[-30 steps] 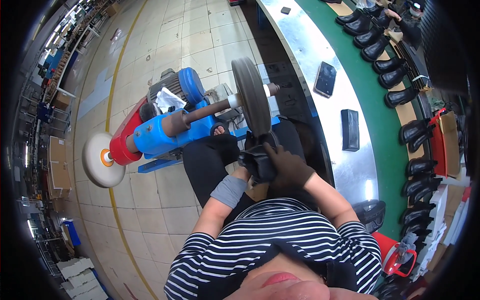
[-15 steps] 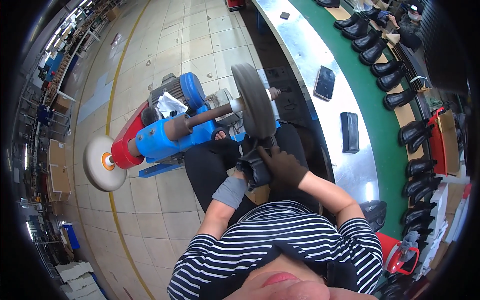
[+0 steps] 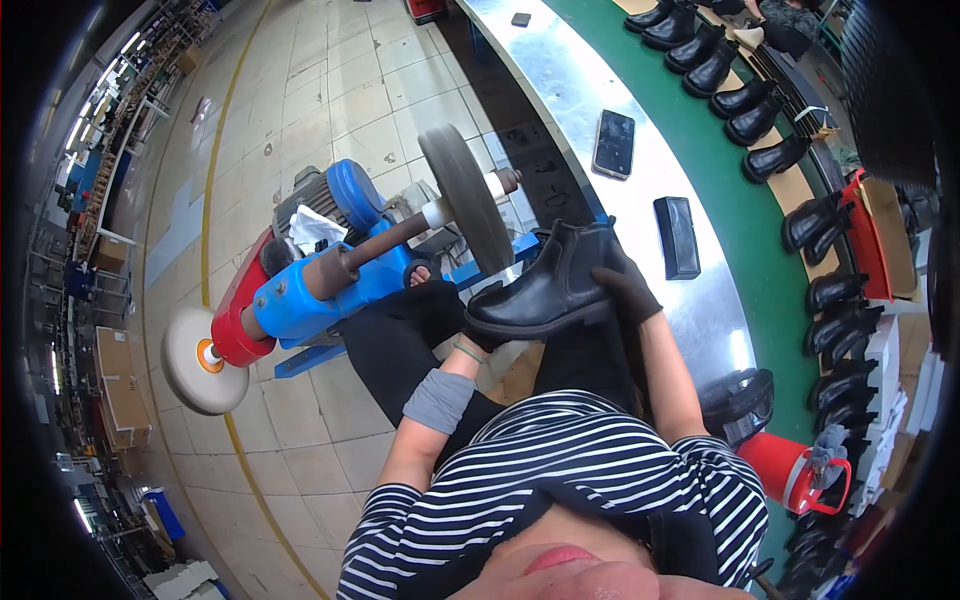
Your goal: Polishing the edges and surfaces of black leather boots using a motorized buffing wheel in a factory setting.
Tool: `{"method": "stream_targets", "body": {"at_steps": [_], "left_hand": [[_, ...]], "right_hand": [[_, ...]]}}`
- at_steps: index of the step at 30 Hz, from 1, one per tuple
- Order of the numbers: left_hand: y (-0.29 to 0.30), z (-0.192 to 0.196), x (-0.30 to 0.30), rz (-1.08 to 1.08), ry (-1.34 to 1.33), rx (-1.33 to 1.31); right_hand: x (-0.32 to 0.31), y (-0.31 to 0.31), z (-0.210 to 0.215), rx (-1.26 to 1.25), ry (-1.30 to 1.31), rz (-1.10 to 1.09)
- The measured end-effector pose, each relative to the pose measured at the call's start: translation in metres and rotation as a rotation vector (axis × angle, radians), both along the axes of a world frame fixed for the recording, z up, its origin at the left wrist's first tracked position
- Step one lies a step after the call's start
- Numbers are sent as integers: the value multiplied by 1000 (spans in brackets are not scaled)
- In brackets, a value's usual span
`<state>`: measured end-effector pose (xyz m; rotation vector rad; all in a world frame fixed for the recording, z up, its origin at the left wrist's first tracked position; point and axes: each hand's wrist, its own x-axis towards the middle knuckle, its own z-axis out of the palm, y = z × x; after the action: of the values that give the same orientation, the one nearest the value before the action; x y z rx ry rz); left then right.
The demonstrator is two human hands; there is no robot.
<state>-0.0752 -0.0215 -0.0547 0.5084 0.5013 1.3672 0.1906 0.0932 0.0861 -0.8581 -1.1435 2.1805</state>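
A black ankle boot (image 3: 548,288) with elastic side panels lies sideways over my lap, toe to the left and shaft opening up and to the right. My right hand (image 3: 630,288), in a dark glove, grips the boot at the back of its shaft above the heel. Under the toe, my left hand (image 3: 484,341) supports the front of the boot; its fingers are mostly hidden behind it. Just beyond the boot is a dark buffing wheel (image 3: 466,200) on the machine's shaft, and a small gap separates the two.
The blue and red machine (image 3: 300,290) carries a pale wheel (image 3: 195,362) at its left end. On the metal-topped bench (image 3: 715,320) to the right lie a phone (image 3: 613,145) and a black block (image 3: 677,238). Several boots (image 3: 775,158) line the green belt; a red mug (image 3: 785,470) stands nearby.
The boot has come away from the buffing wheel and turned from end-on to side-on. My right hand has moved right to its heel side, and my left hand is under the toe.
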Motion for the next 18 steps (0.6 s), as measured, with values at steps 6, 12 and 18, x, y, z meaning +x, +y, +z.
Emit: {"method": "stream_targets", "body": {"at_steps": [6,12,18], "left_hand": [[11,43,11,-152,-477,-183],[39,39,18,-124,310,441],[19,49,-1,-11,975,176]], "right_hand": [[-59,9,-62,596,-292,-58],[-60,67,-157,779,-396,271],[-106,60,-132,994,-311,406]]}}
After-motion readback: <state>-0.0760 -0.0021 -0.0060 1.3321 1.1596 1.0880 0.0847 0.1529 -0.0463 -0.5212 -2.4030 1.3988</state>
